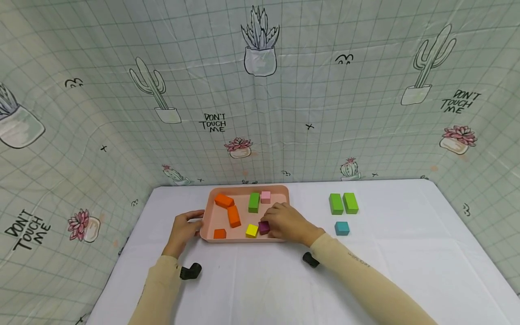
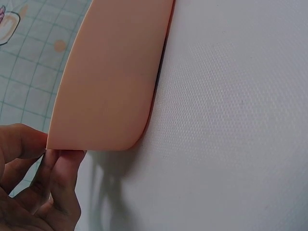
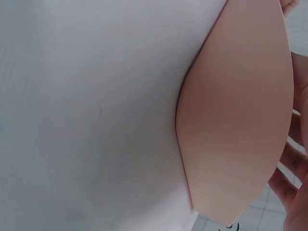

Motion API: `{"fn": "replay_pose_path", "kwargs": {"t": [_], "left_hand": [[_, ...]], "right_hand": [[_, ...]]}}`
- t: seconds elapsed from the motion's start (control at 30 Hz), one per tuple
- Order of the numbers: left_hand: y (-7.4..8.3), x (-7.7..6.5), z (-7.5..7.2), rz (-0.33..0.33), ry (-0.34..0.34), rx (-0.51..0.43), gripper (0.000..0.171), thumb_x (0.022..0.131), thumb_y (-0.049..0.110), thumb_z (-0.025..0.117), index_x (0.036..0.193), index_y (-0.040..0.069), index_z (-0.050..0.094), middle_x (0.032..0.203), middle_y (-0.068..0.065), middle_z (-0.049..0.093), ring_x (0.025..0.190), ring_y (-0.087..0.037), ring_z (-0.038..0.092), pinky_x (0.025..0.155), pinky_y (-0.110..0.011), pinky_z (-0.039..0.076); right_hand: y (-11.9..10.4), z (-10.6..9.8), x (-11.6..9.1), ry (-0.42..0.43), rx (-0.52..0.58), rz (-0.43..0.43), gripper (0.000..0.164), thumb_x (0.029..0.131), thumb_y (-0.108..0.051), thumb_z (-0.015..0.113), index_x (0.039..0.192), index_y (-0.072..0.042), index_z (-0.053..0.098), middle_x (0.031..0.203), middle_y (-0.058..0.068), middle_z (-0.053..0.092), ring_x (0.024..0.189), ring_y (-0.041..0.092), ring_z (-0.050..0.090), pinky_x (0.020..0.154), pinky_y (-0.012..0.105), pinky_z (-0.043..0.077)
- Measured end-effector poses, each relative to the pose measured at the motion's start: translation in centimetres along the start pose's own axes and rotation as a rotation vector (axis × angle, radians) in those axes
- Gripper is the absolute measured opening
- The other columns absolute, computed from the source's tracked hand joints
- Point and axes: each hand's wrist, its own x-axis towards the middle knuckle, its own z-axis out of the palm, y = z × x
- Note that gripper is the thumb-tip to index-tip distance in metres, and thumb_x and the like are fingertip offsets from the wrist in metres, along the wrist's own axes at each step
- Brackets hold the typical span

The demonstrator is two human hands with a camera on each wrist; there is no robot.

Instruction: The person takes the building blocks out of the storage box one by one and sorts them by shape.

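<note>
A shallow pink tray (image 1: pixel 243 240) lies on the white table, its outer wall filling much of both wrist views. At its left edge my left hand (image 1: pixel 183 231) pinches the rim between thumb and fingers (image 2: pixel 67 168). My right hand (image 1: pixel 288 222) reaches over the tray's right side, its curled fingers holding a purple block (image 1: pixel 264 227). Beside that block sits a yellow cube (image 1: pixel 252 231). Farther back in the tray are a green block (image 1: pixel 253 202) and a pink cube (image 1: pixel 266 197). The tray wall hides the right fingertips in the right wrist view.
Orange blocks (image 1: pixel 234 216) occupy the tray's left part. To the right of the tray, on the table, are two green blocks (image 1: pixel 336 204) and a blue block (image 1: pixel 342 228). A patterned cloth (image 1: pixel 308 149) rises behind the table.
</note>
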Motion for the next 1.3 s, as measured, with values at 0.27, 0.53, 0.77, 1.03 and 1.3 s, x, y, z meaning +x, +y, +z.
{"fn": "replay_pose_path", "kwargs": {"t": [0.27,0.53,0.77,1.03,1.3], "left_hand": [[-0.2,0.1,0.1,0.011,0.0,0.01,0.042,0.099,-0.001,0.057,0.141,-0.007,0.062,0.138,-0.031,0.06,0.084,-0.017,0.064,0.066,-0.021,0.055],[-0.1,0.0,0.1,0.019,-0.007,0.012,0.042,0.1,-0.001,0.057,0.14,-0.008,0.062,0.137,-0.031,0.061,0.086,-0.018,0.063,0.067,-0.022,0.055],[0.2,-0.2,0.1,0.011,-0.008,0.026,0.042,0.1,0.0,0.057,0.142,-0.007,0.061,0.141,-0.031,0.058,0.088,-0.018,0.064,0.068,-0.021,0.055],[0.2,-0.3,-0.1,0.0,-0.012,0.014,0.043,0.1,0.0,0.057,0.142,-0.007,0.061,0.14,-0.031,0.058,0.088,-0.019,0.064,0.068,-0.021,0.055],[-0.1,0.1,0.0,-0.002,-0.009,0.009,0.043,0.1,0.0,0.057,0.142,-0.007,0.061,0.138,-0.031,0.059,0.085,-0.016,0.063,0.067,-0.02,0.054]], "right_hand": [[-0.3,0.2,-0.2,-0.025,0.009,0.066,0.027,0.089,-0.023,0.087,0.113,-0.013,0.08,0.106,-0.001,0.075,0.105,0.021,0.063,0.098,0.04,0.051],[0.0,-0.7,-1.4,0.019,0.007,0.096,0.027,0.089,-0.021,0.087,0.115,-0.014,0.079,0.111,-0.002,0.075,0.11,0.021,0.063,0.102,0.042,0.052],[0.9,-3.0,-3.4,0.076,0.083,0.166,0.032,0.087,-0.008,0.086,0.118,-0.011,0.076,0.115,0.0,0.072,0.114,0.024,0.062,0.106,0.045,0.049],[2.6,-4.6,-6.6,0.24,0.07,0.184,0.035,0.082,-0.004,0.089,0.114,-0.009,0.076,0.112,0.003,0.074,0.108,0.026,0.063,0.097,0.047,0.05],[4.6,-6.3,-10.5,0.312,0.04,0.247,0.042,0.077,0.002,0.09,0.116,-0.006,0.076,0.114,0.009,0.074,0.108,0.031,0.064,0.096,0.051,0.051]]}}
